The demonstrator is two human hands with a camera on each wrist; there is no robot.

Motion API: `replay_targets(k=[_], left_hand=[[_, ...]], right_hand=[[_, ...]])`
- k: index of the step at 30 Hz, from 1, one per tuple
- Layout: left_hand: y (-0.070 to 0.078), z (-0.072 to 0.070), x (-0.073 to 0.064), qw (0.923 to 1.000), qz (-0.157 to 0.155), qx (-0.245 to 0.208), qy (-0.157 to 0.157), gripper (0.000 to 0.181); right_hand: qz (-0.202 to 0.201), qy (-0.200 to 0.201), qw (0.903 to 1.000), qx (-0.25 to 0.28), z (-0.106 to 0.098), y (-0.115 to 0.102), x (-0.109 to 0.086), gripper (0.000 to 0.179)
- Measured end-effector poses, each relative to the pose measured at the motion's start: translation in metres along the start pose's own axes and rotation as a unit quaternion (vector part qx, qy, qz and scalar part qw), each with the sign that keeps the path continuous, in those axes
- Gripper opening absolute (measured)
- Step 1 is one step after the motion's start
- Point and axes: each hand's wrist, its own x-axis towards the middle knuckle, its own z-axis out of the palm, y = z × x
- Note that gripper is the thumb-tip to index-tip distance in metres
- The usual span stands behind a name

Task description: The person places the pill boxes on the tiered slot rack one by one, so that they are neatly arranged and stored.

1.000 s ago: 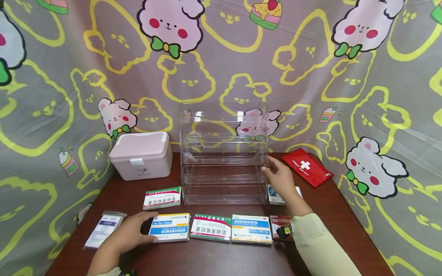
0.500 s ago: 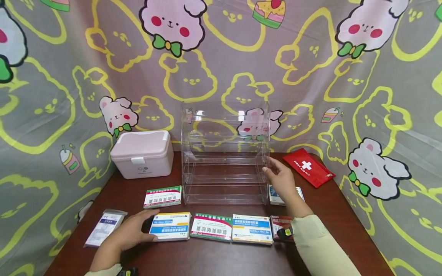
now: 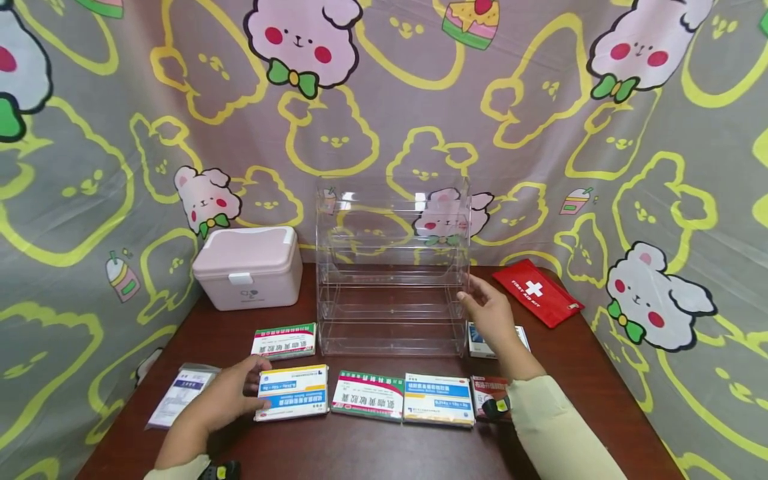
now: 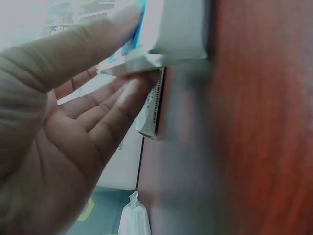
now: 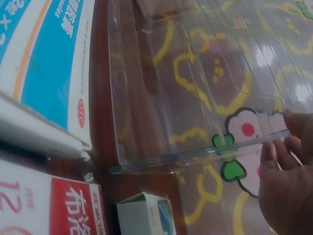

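In the head view my left hand (image 3: 231,398) pinches the left end of a blue-and-white medicine box (image 3: 293,395). The left wrist view has the thumb on the box's (image 4: 178,29) printed face and fingertips beneath its end, which looks raised off the table. A clear acrylic tiered rack (image 3: 393,347) stands upright at the middle. My right hand (image 3: 489,310) holds its right side panel; in the right wrist view the thumb and fingers lie on either side of the panel's edge (image 5: 244,145). Beside the held box lie a green-and-white medicine box (image 3: 367,396) and another blue-and-white box (image 3: 439,399).
A pink lidded case (image 3: 247,270) stands back left, a red first aid pouch (image 3: 537,292) back right. Another green-and-white box (image 3: 284,341), a plastic-wrapped packet (image 3: 182,395), a small white box (image 3: 480,348) and a red box (image 3: 485,387), partly hidden by the right arm, lie around.
My left hand has closed in on the blue-and-white box, its thumb now over the end, and the box has shifted and turned slightly. The right hand keeps its hold on the rack.
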Motion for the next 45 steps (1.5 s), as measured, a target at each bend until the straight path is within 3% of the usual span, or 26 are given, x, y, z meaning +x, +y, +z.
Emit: replay_targets(k=[7, 17, 23, 27, 33, 39, 45], left_hand=[[-0.008, -0.008, 0.005, 0.9967, 0.044, -0.058, 0.038, 0.031], [-0.007, -0.021, 0.010, 0.9925, 0.053, -0.087, 0.067, 0.030], [0.013, -0.039, 0.016, 0.9777, 0.089, -0.161, 0.100, 0.034], [0.041, -0.057, 0.026, 0.9572, 0.138, -0.215, 0.136, 0.034], [0.095, -0.079, 0.050, 0.9139, 0.219, -0.280, 0.196, 0.033], [0.144, -0.092, 0.081, 0.8751, 0.256, -0.332, 0.242, 0.035], [0.190, -0.097, 0.106, 0.8371, 0.259, -0.381, 0.296, 0.030]], right_hand=[[0.007, -0.004, 0.9999, 0.008, -0.002, 0.002, -0.001, 0.059], [0.003, -0.002, 0.9998, 0.017, -0.002, 0.003, 0.001, 0.058], [-0.010, 0.010, 0.9997, 0.022, -0.004, 0.003, -0.001, 0.057], [-0.006, 0.011, 0.9996, 0.025, -0.006, 0.004, -0.002, 0.058], [0.002, 0.006, 0.9997, 0.024, -0.006, 0.003, -0.003, 0.059], [-0.005, 0.007, 0.9994, 0.032, -0.002, 0.004, -0.002, 0.058], [-0.001, 0.004, 0.9993, 0.037, 0.000, 0.004, -0.002, 0.059]])
